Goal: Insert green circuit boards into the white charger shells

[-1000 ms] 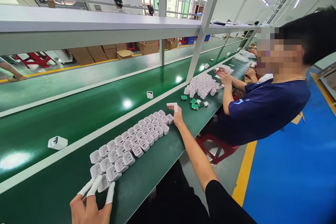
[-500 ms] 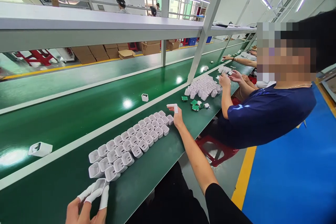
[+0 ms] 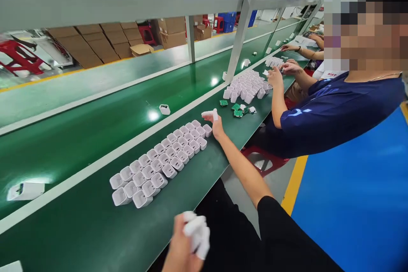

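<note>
My left hand (image 3: 188, 240), blurred, is closed near the table's front edge, with white finger cots on its fingertips. A white plastic housing seems to be in its grip, mostly hidden by the fingers. My right hand (image 3: 216, 124) rests at the far right end of the rows, fingers stretched out and thumb raised, also in white finger cots. Beside it is the end housing (image 3: 207, 130); whether they touch I cannot tell. Open-topped white housings (image 3: 170, 171), several with slots inside, stand close together in slanting rows on the green table (image 3: 79, 229).
Beyond a pale rail (image 3: 79, 175) runs a green belt (image 3: 95, 129) carrying white housings (image 3: 165, 109). Green circuit boards (image 3: 238, 112) and a heap of housings (image 3: 247, 85) lie to the right, beside a seated co-worker (image 3: 338, 114). A shelf post (image 3: 244, 25) rises behind.
My left hand has moved right and towards me from the near end of the rows; the housing it held there is gone from that spot. Housings on the belt have shifted left.
</note>
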`<state>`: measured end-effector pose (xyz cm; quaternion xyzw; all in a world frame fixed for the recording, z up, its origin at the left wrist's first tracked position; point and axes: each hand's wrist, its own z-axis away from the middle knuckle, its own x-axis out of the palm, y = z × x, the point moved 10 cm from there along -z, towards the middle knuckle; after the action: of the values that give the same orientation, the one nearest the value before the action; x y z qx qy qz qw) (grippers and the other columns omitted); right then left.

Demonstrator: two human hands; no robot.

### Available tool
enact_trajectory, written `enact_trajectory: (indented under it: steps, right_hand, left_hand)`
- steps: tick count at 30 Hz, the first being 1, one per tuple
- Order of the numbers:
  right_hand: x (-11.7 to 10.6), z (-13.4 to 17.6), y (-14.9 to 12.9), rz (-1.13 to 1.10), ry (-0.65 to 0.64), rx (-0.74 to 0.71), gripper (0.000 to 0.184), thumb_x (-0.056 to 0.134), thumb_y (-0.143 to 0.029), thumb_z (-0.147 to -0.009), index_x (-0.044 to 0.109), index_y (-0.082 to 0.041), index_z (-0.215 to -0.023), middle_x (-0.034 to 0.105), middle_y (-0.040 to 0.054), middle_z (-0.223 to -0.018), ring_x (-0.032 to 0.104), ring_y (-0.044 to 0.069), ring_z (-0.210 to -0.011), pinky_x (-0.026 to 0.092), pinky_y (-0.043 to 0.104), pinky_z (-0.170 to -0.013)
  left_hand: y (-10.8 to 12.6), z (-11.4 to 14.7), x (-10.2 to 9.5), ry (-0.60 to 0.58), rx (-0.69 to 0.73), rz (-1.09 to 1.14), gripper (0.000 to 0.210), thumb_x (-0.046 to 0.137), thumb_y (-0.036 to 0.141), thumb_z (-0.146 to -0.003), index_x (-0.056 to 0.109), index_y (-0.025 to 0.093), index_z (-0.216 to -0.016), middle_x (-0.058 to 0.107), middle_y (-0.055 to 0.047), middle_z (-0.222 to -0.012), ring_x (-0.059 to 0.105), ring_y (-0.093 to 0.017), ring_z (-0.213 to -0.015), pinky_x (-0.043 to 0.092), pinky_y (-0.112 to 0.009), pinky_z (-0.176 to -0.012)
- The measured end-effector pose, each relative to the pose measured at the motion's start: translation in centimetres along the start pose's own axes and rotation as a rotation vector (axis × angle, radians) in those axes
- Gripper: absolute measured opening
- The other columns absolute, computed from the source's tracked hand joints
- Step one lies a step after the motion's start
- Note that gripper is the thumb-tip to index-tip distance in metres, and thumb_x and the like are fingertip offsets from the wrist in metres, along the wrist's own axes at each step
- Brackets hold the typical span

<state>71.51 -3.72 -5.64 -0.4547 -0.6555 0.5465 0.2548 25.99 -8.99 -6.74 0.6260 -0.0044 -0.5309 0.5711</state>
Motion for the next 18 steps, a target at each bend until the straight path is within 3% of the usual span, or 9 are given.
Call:
enact_trajectory:
  steps: [2, 4, 6, 9, 12, 15, 18]
  right_hand:
    - [-2.9, 0.2, -0.2, 0.147, 0.022, -0.010, 0.090, 0.016, -0.083, -0.111, 0.083, -0.022, -0.109, 0.084, 0.0138, -0.105, 0.079, 0.030, -0.111, 0.063, 0.048, -0.103]
    - [-7.1, 0.4, -1.2, 0.332, 0.068, -0.039, 0.076, 0.034, -0.081, -0.109, 0.081, -0.022, -0.112, 0.082, 0.0164, -0.117, 0.071, 0.035, -0.124, 0.055, 0.055, -0.115]
    - [-11.9, 0.4, -2.4, 0.537, 0.149, -0.072, 0.066, 0.057, -0.079, -0.101, 0.079, -0.018, -0.116, 0.073, 0.0241, -0.136, 0.056, 0.044, -0.143, 0.038, 0.066, -0.128]
    - [-16.7, -0.5, -3.1, 0.791, 0.215, -0.104, 0.069, 0.068, -0.072, -0.096, 0.074, -0.013, -0.132, 0.059, 0.0312, -0.156, 0.037, 0.051, -0.155, 0.022, 0.072, -0.130]
    - [-17.6, -2.1, -2.0, 0.976, 0.187, -0.118, 0.068, 0.067, -0.069, -0.098, 0.072, -0.014, -0.137, 0.060, 0.0294, -0.156, 0.039, 0.047, -0.155, 0.026, 0.067, -0.128]
    - [-17.0, -3.1, -0.5, 1.086, 0.146, -0.134, 0.060, 0.061, -0.066, -0.104, 0.073, -0.017, -0.138, 0.067, 0.0239, -0.150, 0.050, 0.040, -0.149, 0.030, 0.060, -0.129]
    - [-16.6, -3.1, 0.0, 1.132, 0.140, -0.167, 0.059, 0.057, -0.065, -0.108, 0.072, -0.018, -0.140, 0.071, 0.0215, -0.148, 0.057, 0.037, -0.142, 0.031, 0.057, -0.128]
  left_hand:
    - [3.4, 1.0, 7.8, -0.426, 0.186, -0.055, 0.028, 0.085, 0.028, -0.071, 0.070, 0.025, -0.095, 0.074, -0.007, -0.111, 0.074, -0.022, -0.087, 0.066, -0.036, -0.078]
    - [6.9, 3.4, 14.3, -0.799, 0.486, -0.200, 0.045, 0.085, 0.015, -0.061, 0.072, 0.022, -0.103, 0.071, -0.014, -0.136, 0.077, -0.026, -0.095, 0.066, -0.036, -0.080]
    - [9.2, 5.0, 18.8, -0.996, 0.758, -0.379, 0.052, 0.081, 0.014, -0.068, 0.072, 0.017, -0.119, 0.065, -0.022, -0.148, 0.079, -0.032, -0.101, 0.068, -0.041, -0.081]
    - [11.5, 4.8, 24.3, -1.091, 0.934, -0.536, 0.038, 0.077, 0.020, -0.081, 0.075, 0.011, -0.118, 0.069, -0.026, -0.134, 0.081, -0.036, -0.094, 0.068, -0.045, -0.074]
    - [14.0, 4.4, 28.5, -1.116, 1.015, -0.504, 0.035, 0.076, 0.018, -0.081, 0.079, 0.010, -0.115, 0.071, -0.028, -0.131, 0.082, -0.039, -0.094, 0.068, -0.048, -0.074]
    - [15.5, 4.1, 30.6, -1.126, 1.037, -0.443, 0.046, 0.076, 0.014, -0.079, 0.079, 0.006, -0.124, 0.071, -0.032, -0.133, 0.083, -0.044, -0.096, 0.068, -0.052, -0.074]
    - [15.8, 3.8, 30.8, -1.146, 1.012, -0.394, 0.041, 0.078, 0.013, -0.073, 0.082, 0.003, -0.113, 0.073, -0.037, -0.126, 0.081, -0.051, -0.094, 0.067, -0.057, -0.069]
